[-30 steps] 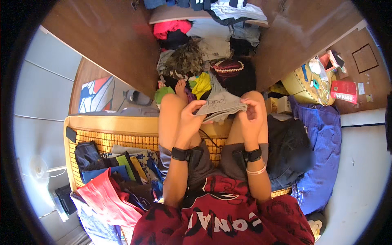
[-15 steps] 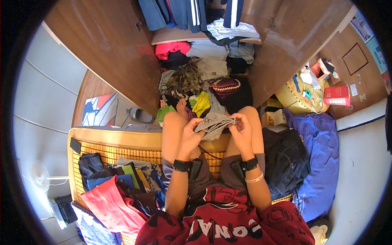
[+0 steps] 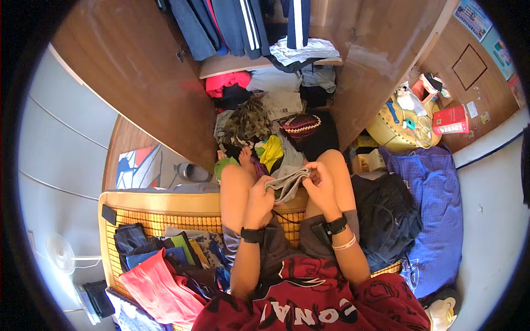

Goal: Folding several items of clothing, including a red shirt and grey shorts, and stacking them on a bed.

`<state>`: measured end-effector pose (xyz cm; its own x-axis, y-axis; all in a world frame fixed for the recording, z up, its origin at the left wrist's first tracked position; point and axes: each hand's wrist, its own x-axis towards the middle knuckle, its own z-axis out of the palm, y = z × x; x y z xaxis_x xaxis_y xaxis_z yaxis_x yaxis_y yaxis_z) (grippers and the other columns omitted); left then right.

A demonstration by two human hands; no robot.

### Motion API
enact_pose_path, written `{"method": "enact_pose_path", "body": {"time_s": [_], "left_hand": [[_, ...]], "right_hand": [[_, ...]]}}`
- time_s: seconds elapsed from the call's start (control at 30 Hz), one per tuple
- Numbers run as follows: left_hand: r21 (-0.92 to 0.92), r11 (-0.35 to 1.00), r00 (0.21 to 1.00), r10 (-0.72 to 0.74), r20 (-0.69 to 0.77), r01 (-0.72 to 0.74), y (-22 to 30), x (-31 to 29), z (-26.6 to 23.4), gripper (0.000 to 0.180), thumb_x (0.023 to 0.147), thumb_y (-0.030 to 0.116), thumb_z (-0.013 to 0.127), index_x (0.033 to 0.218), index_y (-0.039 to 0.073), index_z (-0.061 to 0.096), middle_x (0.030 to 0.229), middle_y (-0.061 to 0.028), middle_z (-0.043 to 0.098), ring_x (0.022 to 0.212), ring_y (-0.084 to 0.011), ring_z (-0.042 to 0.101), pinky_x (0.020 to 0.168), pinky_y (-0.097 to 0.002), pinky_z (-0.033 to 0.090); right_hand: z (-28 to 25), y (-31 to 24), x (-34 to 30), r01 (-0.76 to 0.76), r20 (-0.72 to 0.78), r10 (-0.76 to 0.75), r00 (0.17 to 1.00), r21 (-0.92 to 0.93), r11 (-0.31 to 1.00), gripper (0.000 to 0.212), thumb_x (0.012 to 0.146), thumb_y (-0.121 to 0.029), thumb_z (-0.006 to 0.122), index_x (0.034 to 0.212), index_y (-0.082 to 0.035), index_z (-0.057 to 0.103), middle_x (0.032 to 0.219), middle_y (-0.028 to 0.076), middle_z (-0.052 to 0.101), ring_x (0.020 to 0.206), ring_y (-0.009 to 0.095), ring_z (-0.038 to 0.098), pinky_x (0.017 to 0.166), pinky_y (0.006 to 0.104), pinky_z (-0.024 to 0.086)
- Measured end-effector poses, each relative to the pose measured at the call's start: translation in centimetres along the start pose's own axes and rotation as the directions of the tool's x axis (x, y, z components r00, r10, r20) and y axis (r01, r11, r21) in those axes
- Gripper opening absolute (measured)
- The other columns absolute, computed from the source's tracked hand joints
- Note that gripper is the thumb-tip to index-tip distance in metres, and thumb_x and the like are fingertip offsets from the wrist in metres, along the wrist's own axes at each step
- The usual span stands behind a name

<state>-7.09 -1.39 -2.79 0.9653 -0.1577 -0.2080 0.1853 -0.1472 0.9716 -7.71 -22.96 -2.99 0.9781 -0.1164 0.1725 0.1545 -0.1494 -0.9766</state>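
Note:
Between my knees I hold a small grey garment (image 3: 289, 183), folded into a narrow strip with a stitched band along its upper edge. My left hand (image 3: 259, 197) pinches its left end. At the other end, my right hand (image 3: 321, 186) grips the band between thumb and fingers. The cloth sags a little in the middle and hangs clear of the bamboo-mat seat (image 3: 288, 219). Beyond my hands, a yellow cloth (image 3: 270, 151) and a camouflage garment (image 3: 248, 118) lie in a loose heap at the wardrobe's bottom.
Open wardrobe doors (image 3: 141, 77) flank the heap, with trousers (image 3: 218, 27) hanging above. Folded clothes and a red garment (image 3: 160, 287) lie at my left. Black clothing (image 3: 386, 218) and a blue cloth (image 3: 433, 215) lie at my right. A round yellow stool (image 3: 386, 129) holds small items.
The grey garment has turned from a broader face to a narrow, edge-on strip. Both hands still hold it. The whole view has shifted slightly.

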Motion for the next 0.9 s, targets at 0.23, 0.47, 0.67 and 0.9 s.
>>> {"method": "enact_pose_path", "body": {"time_s": [0.23, 0.47, 0.67, 0.9], "left_hand": [[0.16, 0.976, 0.976, 0.168, -0.139, -0.145, -1.4, 1.2, 0.5, 0.029, 0.097, -0.001, 0.057, 0.125, 0.0, 0.063, 0.11, -0.017, 0.072, 0.106, -0.0279, 0.07, 0.083, -0.0402, 0.056], [-0.262, 0.964, 0.999, 0.044, 0.004, -0.041, 1.0, 4.9, -2.2, 0.041, 0.1, -0.001, 0.056, 0.141, 0.006, 0.058, 0.142, -0.0159, 0.06, 0.11, -0.0244, 0.068, 0.077, -0.0382, 0.067], [-0.068, 0.945, 0.947, 0.317, -0.055, -0.32, 11.9, 8.5, -1.4, 0.029, 0.098, -0.001, 0.056, 0.123, 0.003, 0.071, 0.115, -0.0088, 0.072, 0.097, -0.0164, 0.068, 0.074, -0.0298, 0.06], [0.248, 0.711, 0.729, 0.684, -0.027, -0.658, 27.2, -2.0, 0.7, 0.033, 0.095, 0.014, 0.076, 0.125, 0.002, 0.069, 0.11, -0.0154, 0.07, 0.094, -0.0257, 0.069, 0.084, -0.0375, 0.056]], "right_hand": [[0.1, 1.1, 0.3, -0.043, -0.101, 0.051, 0.994, 0.08, 0.996, 0.027, 0.092, -0.002, 0.068, 0.118, -0.003, 0.061, 0.096, 0.002, 0.057, 0.086, 0.01, 0.058, 0.074, 0.0282, 0.049], [-1.3, 0.9, 6.1, -0.059, -0.024, 0.06, 0.998, 0.021, 0.998, 0.021, 0.097, 0.001, 0.064, 0.118, -0.001, 0.059, 0.103, 0.008, 0.073, 0.089, 0.015, 0.073, 0.082, 0.0311, 0.058], [-4.9, -4.5, 14.4, 0.16, -0.044, -0.157, 0.987, 0.051, 0.986, 0.022, 0.09, 0.0, 0.07, 0.112, -0.001, 0.066, 0.1, 0.005, 0.071, 0.089, 0.014, 0.068, 0.083, 0.0299, 0.055], [-11.3, -20.5, 10.7, 0.391, -0.134, -0.385, 0.913, 0.013, 0.92, 0.025, 0.094, 0.001, 0.067, 0.118, -0.002, 0.066, 0.114, 0.003, 0.068, 0.107, 0.014, 0.063, 0.095, 0.0279, 0.051]]}}
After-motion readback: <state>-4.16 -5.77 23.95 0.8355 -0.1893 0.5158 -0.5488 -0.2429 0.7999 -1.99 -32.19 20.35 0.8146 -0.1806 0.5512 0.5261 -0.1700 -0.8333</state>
